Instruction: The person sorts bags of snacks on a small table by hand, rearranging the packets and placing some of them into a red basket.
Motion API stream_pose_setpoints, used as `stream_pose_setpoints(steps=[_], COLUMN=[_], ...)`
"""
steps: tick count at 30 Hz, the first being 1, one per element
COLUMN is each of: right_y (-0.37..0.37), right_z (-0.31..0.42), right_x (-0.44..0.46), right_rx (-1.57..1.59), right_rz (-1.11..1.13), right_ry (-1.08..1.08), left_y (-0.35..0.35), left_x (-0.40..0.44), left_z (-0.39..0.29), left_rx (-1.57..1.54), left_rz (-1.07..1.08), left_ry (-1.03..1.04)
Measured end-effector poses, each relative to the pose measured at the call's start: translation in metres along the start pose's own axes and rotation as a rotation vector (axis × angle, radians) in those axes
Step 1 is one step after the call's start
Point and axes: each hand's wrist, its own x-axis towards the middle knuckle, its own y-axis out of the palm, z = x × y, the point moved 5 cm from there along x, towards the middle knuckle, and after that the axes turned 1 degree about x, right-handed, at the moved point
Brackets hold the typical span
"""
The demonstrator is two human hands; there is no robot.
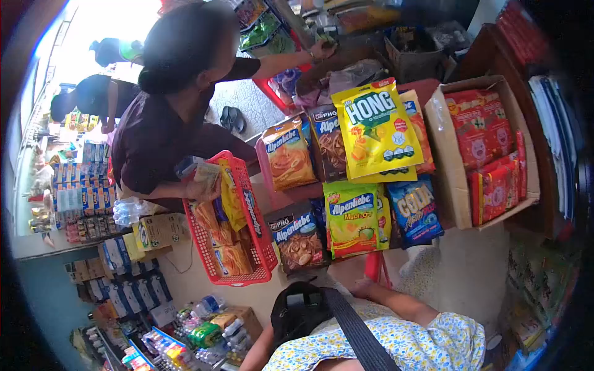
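Note:
My right hand point(364, 288) is low in front of me, beside a narrow red object point(374, 267) under the candy bags; its fingers are too small and hidden to read. My left forearm point(260, 349) shows at the bottom, but its hand is hidden behind a black bag point(301, 315). Nearest in front are a green Alpenliebe candy bag point(351, 221), a dark Alpenliebe bag point(301, 241) and a blue Golia bag point(416, 210). Above them a yellow Hong candy bag point(378, 133) lies on other bags, with an orange Alpenliebe bag point(288, 157) to its left.
A co-worker point(167, 123) in dark clothes sits at left, one arm over a red basket point(267, 263) of candy packs, the other reaching back. A cardboard box point(440, 130) of red packets stands at right. Stacked boxes and bottles point(210, 334) fill the lower left.

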Motion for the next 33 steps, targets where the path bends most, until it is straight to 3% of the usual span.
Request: stream_pose_setpoints(steps=[4,6,12,17,20,24,25,27,30,33], right_y=[0.021,0.016,0.049,0.042,0.045,0.031,0.033,0.03,0.029,0.029], right_z=[-0.028,-0.019,-0.029,-0.029,-0.036,-0.015,-0.02,-0.015,-0.007,-0.01], right_x=[0.008,0.005,0.043,0.02,0.025,0.019,0.018,0.015,0.017,0.019], right_rx=[-0.168,-0.311,-0.231,-0.265,-0.129,-0.15,-0.151,-0.116,-0.048,-0.015], right_rz=[-0.007,0.178,0.329,0.194,0.179,0.169,0.232,0.231,0.284,0.388], right_ry=[0.034,-0.006,-0.096,-0.009,-0.01,-0.014,0.106,0.07,0.099,0.248], left_y=[0.001,0.002,0.016,0.043,0.043,-0.001,-0.018,-0.05,-0.067,-0.09], left_x=[0.011,0.014,0.012,-0.006,-0.011,-0.008,-0.005,0.002,0.025,0.001], left_z=[0.006,0.013,0.054,0.093,0.101,0.086,0.082,0.077,0.08,0.022], left_rx=[0.021,0.035,0.069,0.073,0.089,0.105,0.091,-0.013,-0.284,-0.551], left_rz=[-0.016,-0.026,-0.049,-0.038,-0.033,-0.102,-0.137,-0.209,-0.164,-0.163], left_ry=[0.064,0.097,0.188,0.223,0.253,0.343,0.377,0.45,0.381,0.686])
